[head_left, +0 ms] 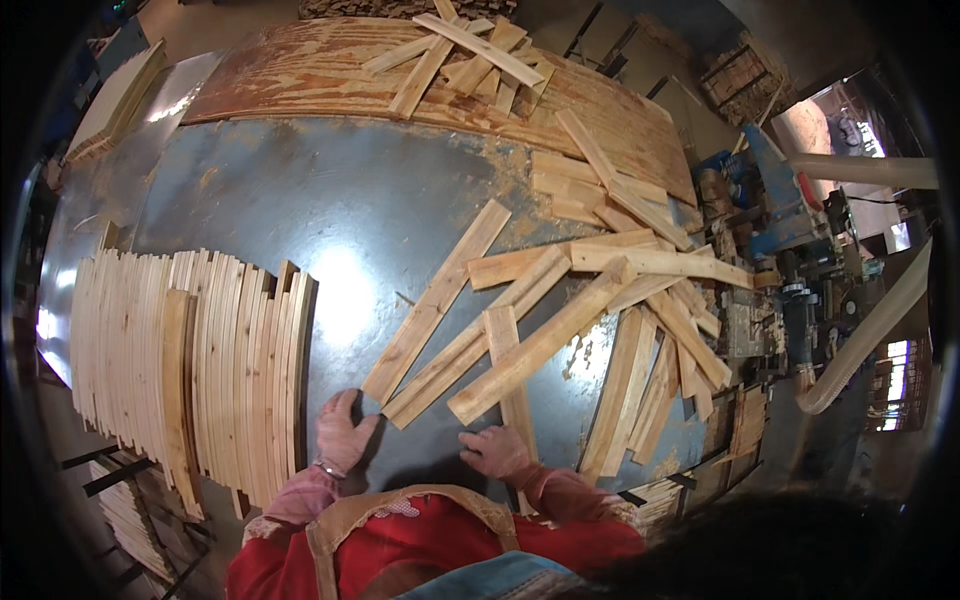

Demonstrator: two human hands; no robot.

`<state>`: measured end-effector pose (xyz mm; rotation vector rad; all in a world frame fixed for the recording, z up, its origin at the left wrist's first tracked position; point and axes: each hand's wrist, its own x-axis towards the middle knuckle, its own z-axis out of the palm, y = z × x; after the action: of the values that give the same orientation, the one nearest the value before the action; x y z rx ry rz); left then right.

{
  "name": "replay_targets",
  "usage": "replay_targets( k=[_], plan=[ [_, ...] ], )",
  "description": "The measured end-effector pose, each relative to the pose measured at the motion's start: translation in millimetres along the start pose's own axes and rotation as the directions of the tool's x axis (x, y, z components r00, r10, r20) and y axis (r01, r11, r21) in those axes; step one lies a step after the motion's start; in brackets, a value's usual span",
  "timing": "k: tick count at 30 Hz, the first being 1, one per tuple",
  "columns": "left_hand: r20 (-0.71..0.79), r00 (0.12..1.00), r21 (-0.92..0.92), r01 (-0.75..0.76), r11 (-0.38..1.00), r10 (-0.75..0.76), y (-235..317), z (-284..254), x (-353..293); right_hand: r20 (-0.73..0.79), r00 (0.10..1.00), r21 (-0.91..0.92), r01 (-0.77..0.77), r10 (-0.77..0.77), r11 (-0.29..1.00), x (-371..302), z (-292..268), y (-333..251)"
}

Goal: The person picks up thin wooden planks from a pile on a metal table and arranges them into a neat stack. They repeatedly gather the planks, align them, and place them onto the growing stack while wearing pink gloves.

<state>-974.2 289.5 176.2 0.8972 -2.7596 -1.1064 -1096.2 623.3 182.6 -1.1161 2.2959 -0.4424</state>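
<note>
My left hand (345, 432) is at the table's near edge, thumb and fingers apart, beside the near end of a flat wooden board (440, 300). The fingertips are close to that end; whether they touch it I cannot tell. My right hand (493, 452) is bent loosely with fingers apart, holding nothing visible. It lies just below the near end of a thick wooden strip (540, 345) and beside an upright-lying narrow board (510, 390). Between the hands, a long board (475, 340) slants away to the right, its near end toward my left hand.
A tight row of boards (240, 350) lines the left of the metal table (290, 180). Loose boards pile up at the right (660, 265). More strips (480, 60) lie crossed on a plywood sheet (300, 70) at the back. A blue machine (775, 200) stands at the right.
</note>
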Motion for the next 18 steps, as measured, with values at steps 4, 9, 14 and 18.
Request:
replay_targets(
  k=[4, 9, 14, 18],
  plan=[
    [0.01, 0.985, 0.21, -0.172, 0.962, 0.174, 58.4, 8.2, 20.9, -0.178, 0.982, 0.128, -0.043, 0.065, 0.991, 35.7, -33.9, -8.0],
    [0.187, 0.914, -0.019, 0.369, 0.929, -0.359, 21.5, 13.5, 46.0, -0.571, 0.674, 0.376, -0.294, 0.469, 0.879, 42.2, -41.7, 22.3],
    [-0.073, 0.996, 0.162, 0.062, 0.985, -0.051, -0.2, 11.3, -14.7, -0.196, 0.634, 0.847, -0.275, 0.748, 0.455, 75.3, -14.7, 48.0],
    [0.034, 0.973, 0.134, -0.232, 0.964, 0.229, 55.0, 29.1, -14.3, -0.174, 0.731, 0.963, -0.014, 0.66, 0.27, 153.3, -29.4, 35.7]
  ],
)
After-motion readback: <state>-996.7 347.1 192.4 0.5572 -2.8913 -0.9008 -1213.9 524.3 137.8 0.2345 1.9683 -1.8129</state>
